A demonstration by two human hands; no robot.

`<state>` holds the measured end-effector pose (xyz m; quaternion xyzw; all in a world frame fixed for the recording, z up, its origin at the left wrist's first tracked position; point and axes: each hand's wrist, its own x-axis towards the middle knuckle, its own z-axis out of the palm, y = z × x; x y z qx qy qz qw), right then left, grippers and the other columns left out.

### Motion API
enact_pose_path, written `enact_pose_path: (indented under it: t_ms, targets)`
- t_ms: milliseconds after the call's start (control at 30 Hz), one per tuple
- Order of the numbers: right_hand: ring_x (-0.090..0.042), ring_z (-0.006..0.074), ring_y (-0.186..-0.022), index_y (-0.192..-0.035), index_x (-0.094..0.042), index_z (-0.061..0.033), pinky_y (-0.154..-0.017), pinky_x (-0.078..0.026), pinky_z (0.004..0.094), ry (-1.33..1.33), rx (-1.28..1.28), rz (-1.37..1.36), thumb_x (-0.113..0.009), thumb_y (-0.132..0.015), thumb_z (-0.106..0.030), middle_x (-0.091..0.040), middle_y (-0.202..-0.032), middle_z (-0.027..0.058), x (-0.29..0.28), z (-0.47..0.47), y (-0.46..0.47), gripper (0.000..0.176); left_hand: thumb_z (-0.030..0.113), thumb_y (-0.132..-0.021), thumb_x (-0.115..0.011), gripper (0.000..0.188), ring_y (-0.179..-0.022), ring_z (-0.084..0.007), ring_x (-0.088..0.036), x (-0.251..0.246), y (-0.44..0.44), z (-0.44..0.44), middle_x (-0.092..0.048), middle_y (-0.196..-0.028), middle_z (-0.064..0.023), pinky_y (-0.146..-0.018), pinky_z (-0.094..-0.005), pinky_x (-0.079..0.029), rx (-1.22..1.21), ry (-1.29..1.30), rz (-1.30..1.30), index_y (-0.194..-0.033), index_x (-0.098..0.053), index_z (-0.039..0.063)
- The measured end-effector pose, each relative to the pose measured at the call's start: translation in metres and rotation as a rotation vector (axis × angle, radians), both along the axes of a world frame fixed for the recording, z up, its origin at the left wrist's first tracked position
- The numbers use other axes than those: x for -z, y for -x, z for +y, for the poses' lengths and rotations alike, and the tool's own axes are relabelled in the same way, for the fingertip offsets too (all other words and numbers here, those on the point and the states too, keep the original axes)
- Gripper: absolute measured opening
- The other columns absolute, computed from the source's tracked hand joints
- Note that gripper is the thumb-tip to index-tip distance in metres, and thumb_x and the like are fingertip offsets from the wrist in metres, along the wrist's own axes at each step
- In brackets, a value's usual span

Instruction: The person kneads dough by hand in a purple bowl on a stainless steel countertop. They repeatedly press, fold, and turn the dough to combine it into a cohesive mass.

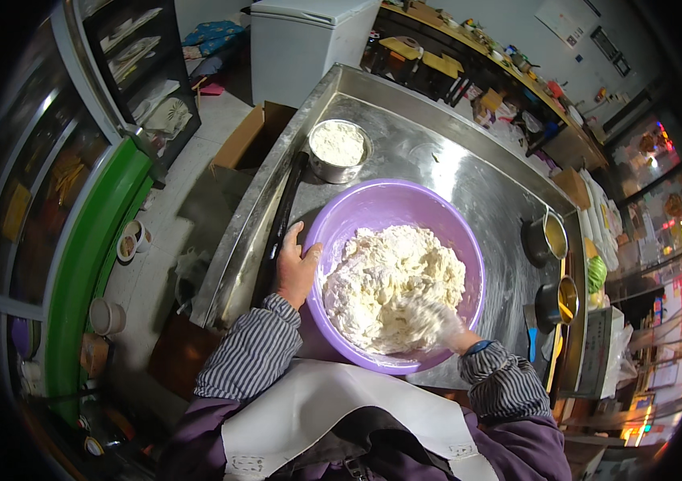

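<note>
A large purple plastic basin (476, 264) stands on the steel worktop in front of me. In it lies a rough, shaggy mass of flour dough (398, 258), with dry white patches on top. My left hand (297, 269) grips the basin's left rim, the thumb over the edge and the fingers along the outer wall. On the lower right side of the dough, my right hand (437, 324) presses into it, coated with flour and blurred; its fingers cannot be made out. Beyond the basin sits a metal bowl (339, 173) filled with flour.
A raised rim borders the steel worktop (401, 141). A black rod (285, 210) lies along its left side. Two metal pots (536, 243) (548, 303) stand at the right, near a blue-handled tool (532, 344). A cardboard box (244, 141) is on the floor to the left.
</note>
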<state>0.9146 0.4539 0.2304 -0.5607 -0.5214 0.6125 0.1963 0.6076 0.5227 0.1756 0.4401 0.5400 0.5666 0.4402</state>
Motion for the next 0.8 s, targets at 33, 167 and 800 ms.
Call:
enact_pose_path:
  t_ms: [33,167,800]
  targets:
    - [-0.057,0.0262,-0.096,-0.118,-0.048,0.0026,-0.084,-0.047,0.0344,-0.015,0.033,-0.01,-0.054,-0.083,-0.015,-0.058,-0.108,0.016,0.002,-0.002,-0.004,0.039,0.004,-0.081,-0.061,0.055,-0.119,-0.0259,-0.043,0.0,0.001,0.001,-0.043,-0.131,-0.018,-0.103,-0.0391,-0.03,0.014,-0.011,-0.035,-0.129,-0.036,-0.004]
    - [-0.057,0.0284,-0.095,-0.119,-0.048,0.003,-0.083,-0.047,0.0353,-0.121,0.153,-0.092,-0.056,-0.081,-0.014,-0.059,-0.105,0.0172,0.007,0.015,-0.02,0.042,0.004,-0.081,-0.061,0.054,-0.113,-0.0243,-0.048,-0.001,0.002,0.005,-0.045,-0.128,-0.0184,-0.098,-0.0356,-0.035,0.045,0.061,-0.005,-0.128,-0.037,-0.005]
    - [-0.056,0.033,-0.096,-0.104,-0.057,-0.0027,-0.082,-0.046,0.0388,-0.743,-0.182,-0.86,-0.07,-0.064,-0.017,-0.06,-0.098,0.0188,-0.041,-0.005,0.0,0.044,0.004,-0.082,-0.059,0.05,-0.073,-0.015,-0.06,0.008,0.004,0.012,-0.063,-0.086,-0.0147,-0.065,-0.0253,-0.047,0.091,-0.008,-0.013,-0.127,-0.038,-0.004]
